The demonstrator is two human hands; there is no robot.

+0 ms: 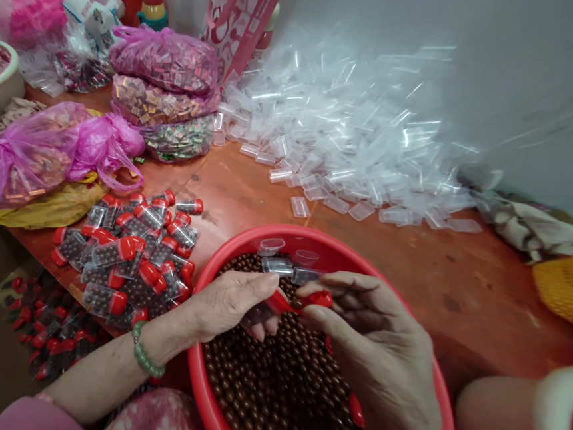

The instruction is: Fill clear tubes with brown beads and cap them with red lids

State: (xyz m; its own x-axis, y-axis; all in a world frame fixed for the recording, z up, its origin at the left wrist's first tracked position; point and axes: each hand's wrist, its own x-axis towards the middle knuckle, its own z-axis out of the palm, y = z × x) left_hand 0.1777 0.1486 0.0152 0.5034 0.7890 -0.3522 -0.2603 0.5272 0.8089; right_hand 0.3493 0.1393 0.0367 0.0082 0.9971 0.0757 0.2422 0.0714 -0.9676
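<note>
left hand [238,304] lower centre of frame, closed around a small clear container [256,314] – dark contents, red at its right end, mostly hidden by the fingers. right hand [380,344] just to the right, thumb and fingertips pinching a red cap [320,299]; cap sits close to the container's red end, can't tell if they touch. both hands over a red tub [285,231], bottom centre, full of shiny brown balls [278,368]. two clear empty containers [276,266] lie on the balls near the tub's far side, just beyond the hands. green bead bracelet [141,353] on left wrist.

orange-brown table [209,181] under most of it. left of the tub: heap of filled red-capped containers [137,255], more red-capped pieces [55,332] lower down at lower left. big spread of clear empty containers [342,146] upper centre, against the wall – blurry toward the back. stacked pink plastic bags [166,64] upper left, small packs showing through; another pink bag [32,146] at left, over a yellow bag [51,211]. pale bowl [1,93] at left edge, yellow basket [568,286] at right edge.
</note>
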